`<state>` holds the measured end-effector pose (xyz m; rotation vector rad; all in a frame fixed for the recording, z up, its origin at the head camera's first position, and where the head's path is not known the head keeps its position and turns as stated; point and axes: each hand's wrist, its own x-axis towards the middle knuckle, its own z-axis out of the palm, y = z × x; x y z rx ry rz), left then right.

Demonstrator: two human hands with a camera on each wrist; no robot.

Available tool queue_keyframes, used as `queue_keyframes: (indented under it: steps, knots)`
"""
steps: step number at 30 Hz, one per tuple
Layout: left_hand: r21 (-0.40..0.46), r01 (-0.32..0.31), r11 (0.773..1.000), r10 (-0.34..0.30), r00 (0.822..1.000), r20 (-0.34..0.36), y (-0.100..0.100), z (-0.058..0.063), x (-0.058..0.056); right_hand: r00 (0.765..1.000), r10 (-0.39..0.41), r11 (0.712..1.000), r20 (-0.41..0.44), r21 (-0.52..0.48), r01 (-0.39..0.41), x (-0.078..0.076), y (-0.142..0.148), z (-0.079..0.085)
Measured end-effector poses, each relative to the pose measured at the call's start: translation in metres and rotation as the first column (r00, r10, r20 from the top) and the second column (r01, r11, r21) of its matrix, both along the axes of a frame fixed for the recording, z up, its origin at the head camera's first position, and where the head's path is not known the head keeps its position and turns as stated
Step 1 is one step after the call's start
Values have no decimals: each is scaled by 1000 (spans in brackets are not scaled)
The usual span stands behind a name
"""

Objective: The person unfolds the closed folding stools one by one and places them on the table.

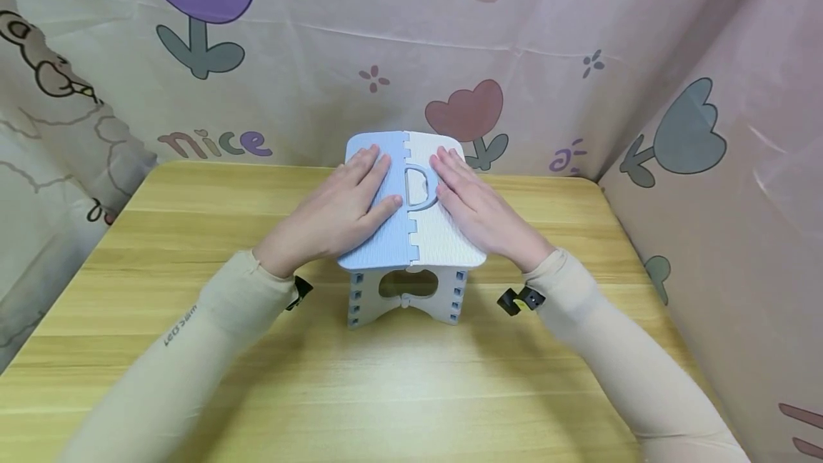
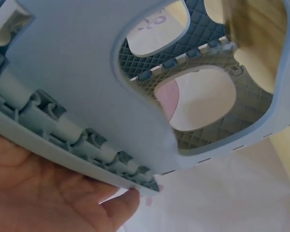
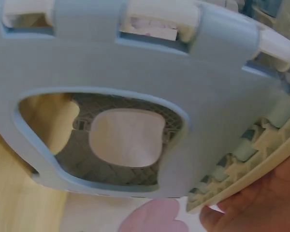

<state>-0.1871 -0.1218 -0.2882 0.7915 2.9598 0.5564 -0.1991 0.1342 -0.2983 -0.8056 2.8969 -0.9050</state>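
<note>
A folding step stool (image 1: 411, 249) stands unfolded on the wooden table, its top half blue and half white. A blue carrying handle (image 1: 421, 188) lies at the centre seam. Flat on the blue half rests my left hand (image 1: 343, 202), fingers straight and pointing away. My right hand (image 1: 476, 206) lies the same way across the white half, fingertips near the handle. From below, the left wrist view shows the stool's blue side panel (image 2: 87, 72) with a large opening. A similar panel (image 3: 222, 111) with hinge knuckles fills the right wrist view.
The wooden table (image 1: 212, 213) extends around the stool on every side. Behind it hangs a pale curtain (image 1: 321, 41) printed with flowers and hearts, which also closes off the left and right. Small black wrist mounts (image 1: 521, 300) sit under the sleeves.
</note>
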Motion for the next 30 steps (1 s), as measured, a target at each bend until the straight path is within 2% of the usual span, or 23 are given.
queue_keyframes:
  steps: [4, 8, 23, 26, 30]
  knots:
    - [-56, 9, 998, -9, 1000, 1, 1, 4, 1, 1000, 25, 995, -4, 93, -24, 1, 0, 5]
    - [-74, 4, 997, -3, 1000, 9, 0, 5, 2, 999, 33, 990, -8, 135, -32, 2, -2, 7]
    - [-62, -21, 998, 21, 1000, 6, -1, 4, 6, 999, 37, 992, 1, 123, -37, 2, -3, 8]
    - [-30, -25, 999, 25, 1000, 10, -3, 4, 5, 999, 40, 993, 14, 109, -42, 2, 0, 9]
    - [62, -98, 993, 98, 995, 8, -15, 5, -3, 999, 4, 997, 31, 81, -7, -2, 12, 14]
